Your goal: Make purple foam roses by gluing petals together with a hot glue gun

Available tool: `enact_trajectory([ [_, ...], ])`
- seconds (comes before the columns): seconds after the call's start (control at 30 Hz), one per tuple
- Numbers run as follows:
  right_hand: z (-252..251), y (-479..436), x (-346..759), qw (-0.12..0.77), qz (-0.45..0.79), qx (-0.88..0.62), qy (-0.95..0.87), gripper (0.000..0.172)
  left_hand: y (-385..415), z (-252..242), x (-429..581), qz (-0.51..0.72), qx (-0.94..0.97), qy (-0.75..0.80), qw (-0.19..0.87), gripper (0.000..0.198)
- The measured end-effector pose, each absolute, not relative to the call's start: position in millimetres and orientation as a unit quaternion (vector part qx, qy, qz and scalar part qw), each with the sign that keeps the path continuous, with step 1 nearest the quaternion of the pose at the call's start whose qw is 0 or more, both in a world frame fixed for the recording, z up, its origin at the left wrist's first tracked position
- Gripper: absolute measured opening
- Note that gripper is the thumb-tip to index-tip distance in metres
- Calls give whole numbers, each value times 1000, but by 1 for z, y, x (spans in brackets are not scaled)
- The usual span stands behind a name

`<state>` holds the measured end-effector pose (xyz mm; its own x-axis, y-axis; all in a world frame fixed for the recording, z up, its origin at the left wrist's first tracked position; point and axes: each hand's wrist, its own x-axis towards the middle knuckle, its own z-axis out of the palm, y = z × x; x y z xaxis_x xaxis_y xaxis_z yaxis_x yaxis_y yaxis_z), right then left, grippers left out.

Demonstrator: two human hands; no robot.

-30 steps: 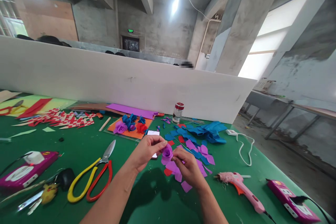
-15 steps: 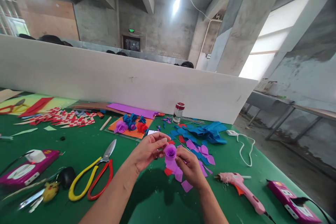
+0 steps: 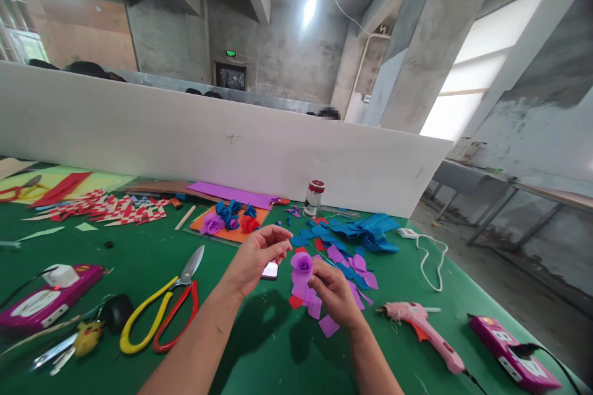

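Observation:
A purple paper rose [image 3: 303, 263] is held by its underside in my right hand [image 3: 334, 291], thumb and fingers pinched together. To its left, my left hand [image 3: 260, 256] hovers with loosely curved fingers; nothing shows in it and it does not touch the rose. Beneath the hands lie purple paper petals [image 3: 314, 307], with blue crepe paper pieces [image 3: 370, 232] farther back. Part of a phone [image 3: 270, 270] shows below my left hand. Finished blue, red and purple paper flowers rest on an orange sheet [image 3: 262, 217] behind it.
Yellow-and-red scissors [image 3: 180, 287] lie left of my forearm. To the right are a pink glue gun [image 3: 428, 330], a purple power strip [image 3: 514, 355] and a white cable [image 3: 428, 265]. A red-lidded jar [image 3: 314, 199] stands before a white partition [image 3: 259, 148]. Another power strip [image 3: 50, 299] sits left.
My left hand has come off the rose and drawn slightly up and left, uncovering more of the phone. My right hand keeps the rose, which has tilted a little.

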<state>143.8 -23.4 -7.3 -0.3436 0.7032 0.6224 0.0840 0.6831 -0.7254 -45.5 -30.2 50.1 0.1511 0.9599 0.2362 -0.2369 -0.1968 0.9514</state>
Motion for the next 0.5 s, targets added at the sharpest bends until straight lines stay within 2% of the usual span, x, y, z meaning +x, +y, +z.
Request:
enact_trajectory([
  [0.1,-8,-20,143,592,227,-316,-706,18,-27,49,-43,556,546,383,496,22],
  [0.2,-7,-19,145,636,149,-348,-672,21,-25,49,-39,546,567,415,456,20],
  [0.3,-6,-19,146,647,108,-349,-669,21,-28,50,-35,535,591,398,454,22],
  [0.5,-8,-19,144,649,95,-328,-680,19,-33,47,-30,502,591,349,527,29],
])
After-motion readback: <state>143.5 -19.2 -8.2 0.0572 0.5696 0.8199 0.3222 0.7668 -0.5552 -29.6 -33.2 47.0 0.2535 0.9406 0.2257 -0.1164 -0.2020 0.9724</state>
